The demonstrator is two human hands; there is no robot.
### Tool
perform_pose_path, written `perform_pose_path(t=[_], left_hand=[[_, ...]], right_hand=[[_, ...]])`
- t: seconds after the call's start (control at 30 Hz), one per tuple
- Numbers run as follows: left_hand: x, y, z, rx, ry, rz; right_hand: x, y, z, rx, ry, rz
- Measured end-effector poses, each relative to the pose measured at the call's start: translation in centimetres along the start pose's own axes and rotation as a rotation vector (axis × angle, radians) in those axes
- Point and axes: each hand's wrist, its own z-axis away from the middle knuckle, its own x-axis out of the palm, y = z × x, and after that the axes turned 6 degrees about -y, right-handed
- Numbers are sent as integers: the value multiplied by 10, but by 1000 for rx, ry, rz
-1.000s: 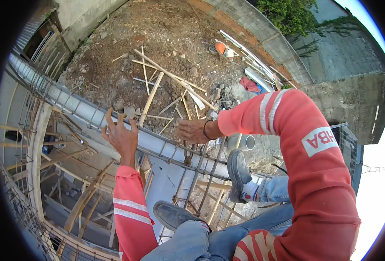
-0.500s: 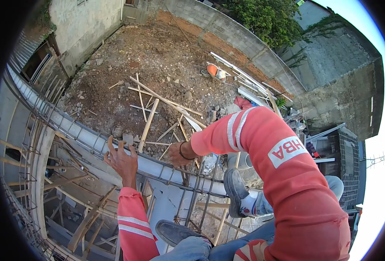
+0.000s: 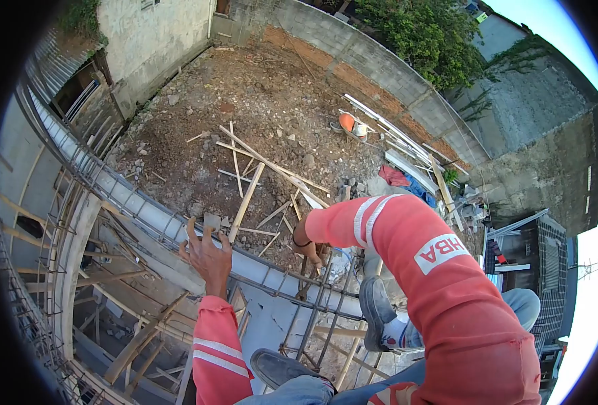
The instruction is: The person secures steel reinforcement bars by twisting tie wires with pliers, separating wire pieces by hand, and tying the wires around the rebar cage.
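Observation:
My left hand is held over the beam with its fingers spread and bent, and it holds nothing. Just beyond and beside its fingers runs a long cage of steel reinforcing bars, lying along a pale beam form. My right hand, with a dark band at the wrist, reaches down close to where several bars cross. Its fingers look drawn together and point downward. Whether a small object sits between them, I cannot make out. Red sleeves with pale stripes cover both arms.
My dark shoes rest high up among the bars and form. Below lie wooden props and a concrete beam. Rubble ground with loose planks and a wheelbarrow stretches beyond, up to a block wall.
The view has shifted, so the surroundings sit farther right and lower. My right hand has moved right toward the crossing bars, its fingers now drawn together. My left hand stays spread.

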Motion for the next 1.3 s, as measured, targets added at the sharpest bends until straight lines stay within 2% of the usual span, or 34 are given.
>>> perform_pose_path(t=[0.03, 0.07, 0.13, 0.17, 0.2, 0.27, 0.3, 0.37, 0.47, 0.5, 0.53, 0.57, 0.6, 0.67, 0.73, 0.77, 0.83, 0.87, 0.93, 1.0, 1.1, 1.23, 1.3], left_hand=[[1, 0, 0, -4, 2, -2], [2, 0, 1, -6, 6, -2], [0, -1, 1, -14, 15, -2], [0, 0, 1, -30, -5, 8], [-1, 1, 1, -43, -26, 19], [-4, 4, 1, -45, -27, 30], [-5, 3, 1, -45, -33, 36], [-4, 2, 1, -38, -25, 40], [-3, 1, -1, -44, -34, 67], [-2, 2, 0, -44, -34, 54], [2, -2, 1, -38, -24, 37], [6, -4, 3, -35, -21, 23], [10, -7, 4, -33, -18, 9], [8, -4, 0, -47, -35, 2], [9, -6, 1, -68, -77, -6], [9, -6, 1, -52, -44, -2], [13, -8, 2, -11, 5, -11], [14, -9, 1, -10, -3, -15], [14, -9, 2, -13, -14, -22], [13, -9, 1, 3, -9, -34], [15, -9, 2, 22, -4, -36], [16, -9, 3, -9, -12, -55], [18, -10, 3, 9, 11, -56]], right_hand=[[6, -4, -1, -12, 144, 190], [13, -10, -4, -13, 143, 196], [22, -25, 2, 34, 474, 685], [22, -38, 11, 90, 358, 678], [19, -32, 5, 92, 357, 680], [9, -16, -6, -29, 80, 249], [5, -10, -11, -31, 84, 253], [-4, -3, -20, -6, -186, 19], [10, -5, -5, 2, 54, 181], [16, 9, -51, 127, 276, 461], [30, -9, -7, 108, 508, 588], [42, 2, -28, 98, 625, 547], [55, -4, -11, 70, 845, 758], [73, 8, -28, -41, 1268, 891], [79, 7, -27, -85, 1468, 901], [78, 10, -29, -109, 1467, 895], [79, 10, -33, 132, 1270, 910], [79, 10, -34, 124, 1273, 903], [77, 4, -28, 232, 960, 759], [63, 7, -38, 167, 934, 690], [42, -8, -32, 213, 803, 619], [25, -20, -16, 212, 795, 542], [-6, -38, 0, 232, 258, 398]])
